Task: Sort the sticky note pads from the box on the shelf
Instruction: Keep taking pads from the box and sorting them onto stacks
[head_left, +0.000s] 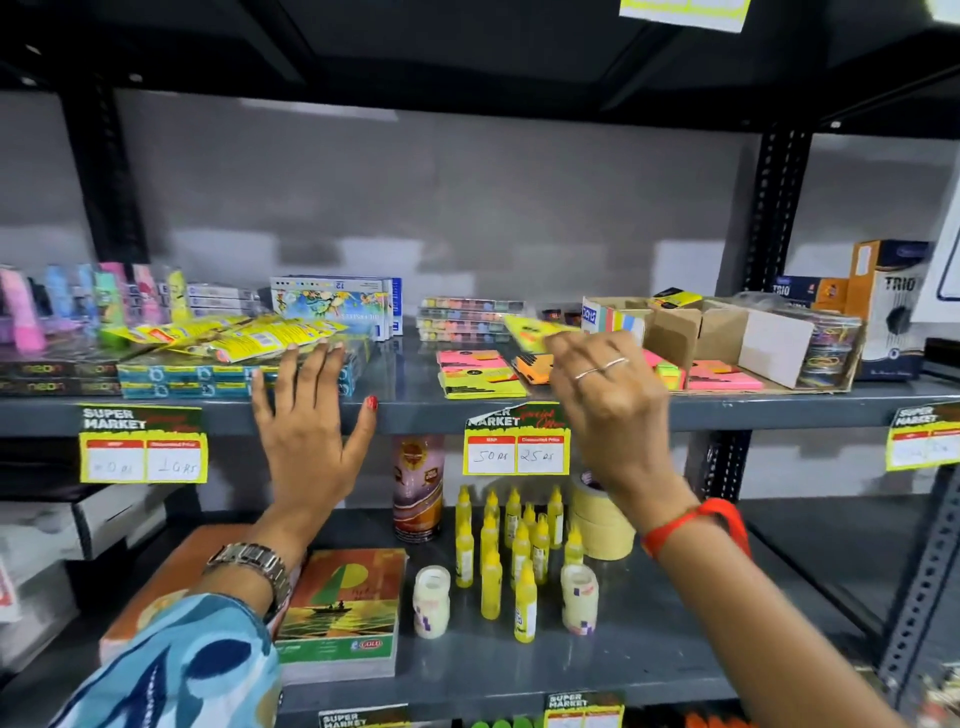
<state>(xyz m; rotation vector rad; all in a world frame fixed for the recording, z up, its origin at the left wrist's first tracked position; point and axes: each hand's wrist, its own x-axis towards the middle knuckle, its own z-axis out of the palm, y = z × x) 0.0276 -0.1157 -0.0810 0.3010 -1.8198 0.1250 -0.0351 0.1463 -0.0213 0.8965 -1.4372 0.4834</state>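
Observation:
My right hand (602, 395) is raised over the shelf (415, 410) and pinches a yellow sticky note pad (535, 331), tilted and blurred. Under it lie a stack of pink and yellow pads (478, 371) and an orange pad (532, 366) on the shelf. The open cardboard box (774, 345) stands to the right, with pink pads (722, 375) in its front part and a yellow pad (675, 298) on its back edge. My left hand (306, 421) is spread open, fingers resting at the shelf's front edge, holding nothing.
Yellow packets (234, 335) lie on blue boxes (208, 376) at the left, pastel highlighters (93, 304) behind them. Paint sets (462, 319) and a crayon box (337, 304) stand at the back. The lower shelf holds glue bottles (514, 551), tape rolls and a notebook (343, 608).

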